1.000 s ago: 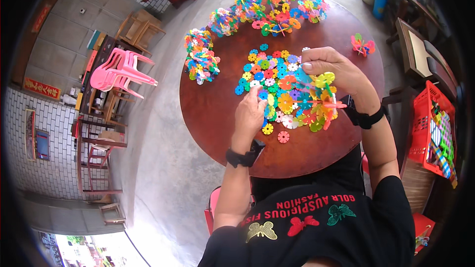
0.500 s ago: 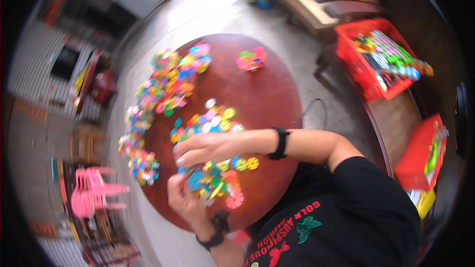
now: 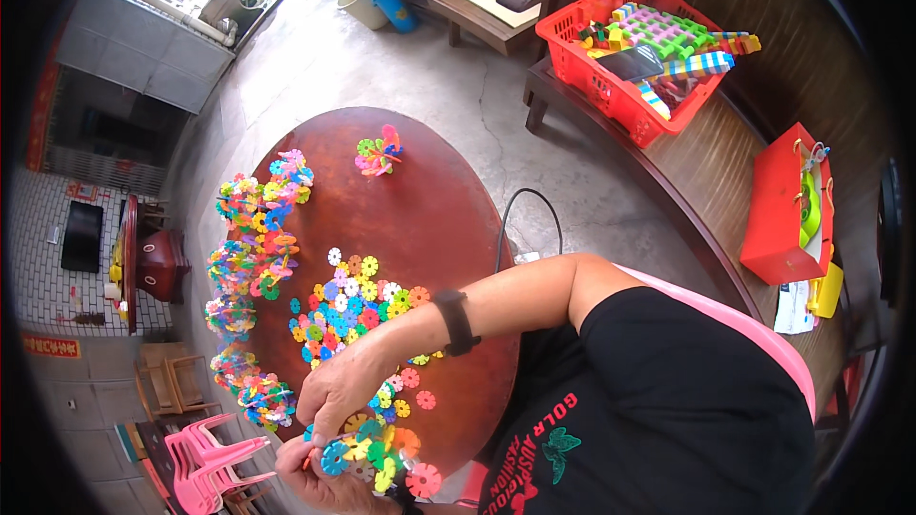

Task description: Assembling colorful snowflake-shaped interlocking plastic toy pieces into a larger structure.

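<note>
Both my hands meet near the table's edge at the bottom. My left hand (image 3: pixel 329 488) is closed around the near end of a joined cluster of flower-shaped plastic discs (image 3: pixel 382 453) in blue, yellow, green and orange. From above, my right hand (image 3: pixel 348 386) pinches a small disc against the cluster; fingers partly hide it. Loose flower-shaped discs (image 3: pixel 348 300) of many colours lie spread beside my right wrist. Some lie under my right forearm, partly hidden. Along the table's left rim stand several finished-looking clusters of joined discs (image 3: pixel 243 267). One small joined piece (image 3: pixel 380 151) stands alone toward the far side.
The round dark-red table (image 3: pixel 429 191) carries all the discs. Right of it, a wooden bench (image 3: pixel 701 186) holds a red basket (image 3: pixel 611 86) of toy blocks and a red box (image 3: pixel 778 219). Pink plastic chairs (image 3: pixel 210 458) are at lower left. A black cable (image 3: pixel 530 193) loops beside the table.
The view has swung, so the table sits lower and further left. My hands have come together, the right one now pinching at the cluster. The earlier frame is blurred.
</note>
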Available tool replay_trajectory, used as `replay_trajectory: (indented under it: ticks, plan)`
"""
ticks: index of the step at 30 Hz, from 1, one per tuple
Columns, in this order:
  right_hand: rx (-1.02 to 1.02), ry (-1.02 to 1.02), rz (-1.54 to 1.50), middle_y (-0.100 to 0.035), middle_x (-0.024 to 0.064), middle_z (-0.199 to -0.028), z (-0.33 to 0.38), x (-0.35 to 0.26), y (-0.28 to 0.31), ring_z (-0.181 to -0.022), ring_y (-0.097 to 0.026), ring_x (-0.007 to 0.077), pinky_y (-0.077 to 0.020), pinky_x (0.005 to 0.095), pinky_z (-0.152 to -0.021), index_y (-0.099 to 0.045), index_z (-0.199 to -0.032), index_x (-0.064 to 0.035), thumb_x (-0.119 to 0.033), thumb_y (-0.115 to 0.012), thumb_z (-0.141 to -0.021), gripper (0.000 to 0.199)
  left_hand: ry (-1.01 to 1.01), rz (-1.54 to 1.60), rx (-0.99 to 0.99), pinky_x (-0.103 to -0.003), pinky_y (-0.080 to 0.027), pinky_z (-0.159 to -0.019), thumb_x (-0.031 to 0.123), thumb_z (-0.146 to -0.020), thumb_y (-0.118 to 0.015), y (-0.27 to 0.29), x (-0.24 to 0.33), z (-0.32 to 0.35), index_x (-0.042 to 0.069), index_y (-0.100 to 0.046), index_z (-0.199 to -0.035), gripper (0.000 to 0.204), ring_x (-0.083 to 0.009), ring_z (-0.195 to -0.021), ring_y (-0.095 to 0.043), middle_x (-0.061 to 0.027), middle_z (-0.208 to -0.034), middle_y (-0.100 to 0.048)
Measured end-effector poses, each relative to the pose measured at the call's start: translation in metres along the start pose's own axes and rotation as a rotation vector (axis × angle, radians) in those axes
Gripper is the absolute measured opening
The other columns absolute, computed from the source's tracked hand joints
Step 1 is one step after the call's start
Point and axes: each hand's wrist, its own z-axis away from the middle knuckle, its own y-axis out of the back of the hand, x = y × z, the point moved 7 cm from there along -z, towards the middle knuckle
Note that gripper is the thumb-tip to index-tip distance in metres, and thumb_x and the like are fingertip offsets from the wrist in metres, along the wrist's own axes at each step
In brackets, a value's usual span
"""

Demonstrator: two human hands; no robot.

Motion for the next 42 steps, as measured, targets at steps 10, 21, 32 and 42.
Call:
replay_trajectory:
  ticks: [10, 21, 32, 42]
  plan:
    - [0.158, 0.261, 0.293, -0.053, 0.0124, -0.069, 0.001, -0.022, -0.009, -0.071, -0.053, 0.0271, -0.0404, 0.0396, -0.063, -0.053, -0.073, 0.0005, -0.024, -0.057, -0.089, 0.03, 0.01, 0.067, 0.123, -0.025, -0.049, -0.073, 0.033, -0.087, -0.07, 0.008, -0.008, 0.015, 0.002, -0.05, -0.098, 0.038, -0.0147, -0.08, -0.057, -0.0076, -0.098, -0.053]
    - [0.202, 0.382, 0.638, -0.05, 0.0116, -0.077, 0.016, -0.05, -0.018, -0.08, -0.058, 0.03, -0.0447, 0.0406, -0.068, -0.058, -0.08, -0.0019, -0.015, -0.059, -0.082, 0.014, 0.19, -0.281, -0.021, -0.032, -0.037, -0.06, 0.059, -0.086, -0.055, -0.007, 0.012, 0.009, -0.001, -0.055, -0.08, 0.061, -0.0197, -0.067, -0.045, -0.0059, -0.072, -0.042]
    - [-0.094, 0.188, 0.569, -0.057, 0.0148, -0.076, 0.01, -0.028, -0.023, -0.072, -0.058, 0.0321, -0.0442, 0.0405, -0.064, -0.057, -0.086, 0.002, -0.016, -0.059, -0.086, 0.018, 0.427, -0.171, -0.236, -0.041, -0.048, -0.064, 0.032, -0.078, -0.073, -0.022, 0.001, 0.021, 0.002, -0.06, -0.098, 0.039, -0.0382, -0.076, -0.061, -0.0188, -0.082, -0.062]
    - [-0.208, 0.132, 0.483, -0.056, 0.0157, -0.074, 0.004, -0.022, -0.028, -0.072, -0.057, 0.0329, -0.0439, 0.0402, -0.065, -0.056, -0.083, 0.0038, -0.012, -0.059, -0.087, 0.017, 0.32, 0.06, -0.442, -0.044, -0.047, -0.075, 0.03, -0.092, -0.049, -0.029, -0.009, 0.033, -0.002, -0.045, -0.123, 0.044, -0.0433, -0.092, -0.058, -0.0242, -0.097, -0.061]
